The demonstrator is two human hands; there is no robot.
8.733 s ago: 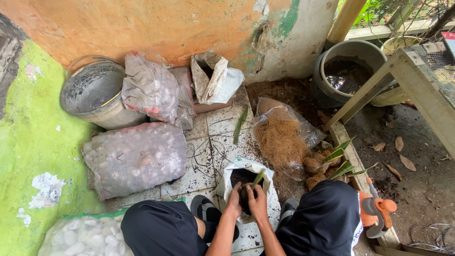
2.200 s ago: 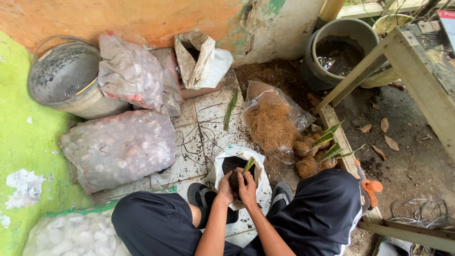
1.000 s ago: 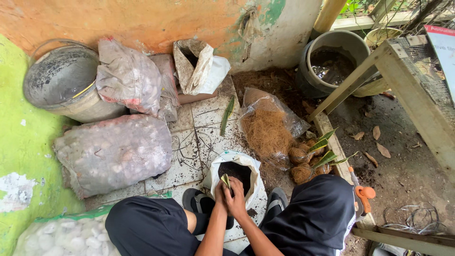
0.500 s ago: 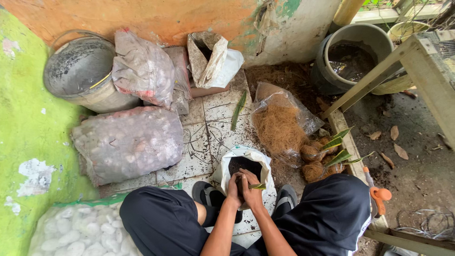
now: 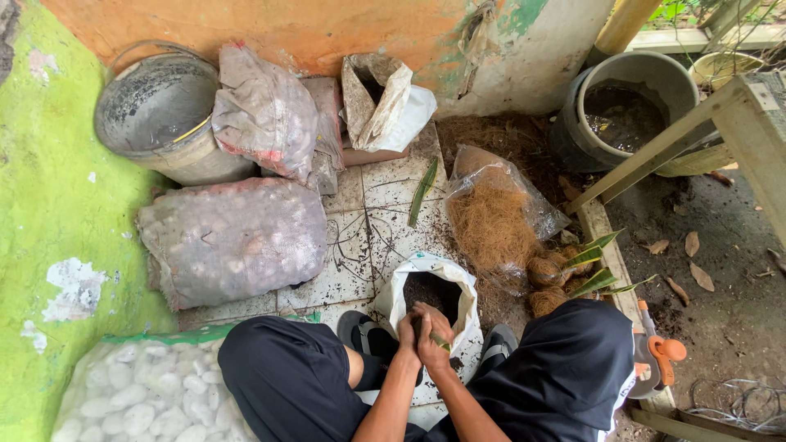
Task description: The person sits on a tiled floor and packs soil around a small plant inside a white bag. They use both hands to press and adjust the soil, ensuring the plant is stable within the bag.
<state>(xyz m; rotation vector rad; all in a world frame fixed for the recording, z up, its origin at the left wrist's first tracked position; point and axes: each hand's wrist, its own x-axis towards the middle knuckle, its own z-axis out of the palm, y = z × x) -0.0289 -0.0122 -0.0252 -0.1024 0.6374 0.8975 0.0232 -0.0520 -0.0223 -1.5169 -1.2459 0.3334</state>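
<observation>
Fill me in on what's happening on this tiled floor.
A person squats over a white bag of dark soil, with the left hand and right hand pressed together at its near rim around a small green plant piece. A clear bag of brown coconut fibre lies beside it, and sacks of pale stones lie to the left.

Head camera looks steeply down, seemingly near.

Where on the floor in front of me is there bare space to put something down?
Bare tiles lie between the stone sack, the coconut fibre bag and the white soil bag; a loose leaf crosses their top. By the wall it is crowded with the bucket and sacks.
</observation>
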